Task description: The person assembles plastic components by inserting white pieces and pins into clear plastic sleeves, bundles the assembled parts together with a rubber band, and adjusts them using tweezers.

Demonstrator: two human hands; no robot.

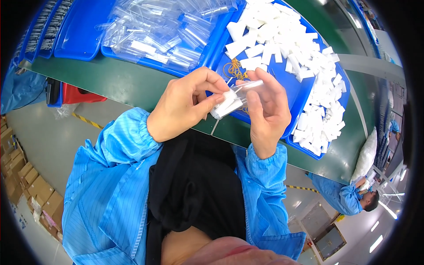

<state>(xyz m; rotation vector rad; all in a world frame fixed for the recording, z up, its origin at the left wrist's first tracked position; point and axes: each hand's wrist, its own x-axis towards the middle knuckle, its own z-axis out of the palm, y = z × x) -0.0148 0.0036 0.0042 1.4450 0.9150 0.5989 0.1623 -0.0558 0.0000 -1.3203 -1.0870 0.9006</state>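
Note:
Above the near edge of the green table, both hands meet at a small clear plastic case [251,86]. My right hand [270,115] is closed around the case, its thumb on the near side and its fingers behind. My left hand [179,104] pinches a small white block [228,100] between thumb and fingers at the case's left end. How far the block sits inside the case is hard to tell. Behind my hands, yellow rubber bands [234,68] lie in a blue tray [282,81] along with a heap of white blocks [265,33].
A blue tray [132,62] at the back left holds many clear plastic cases [176,37]. More white blocks [324,106] fill a tray at the right. Blue trays of dark parts [48,22] stand far left. A co-worker [342,194] sits at the far right.

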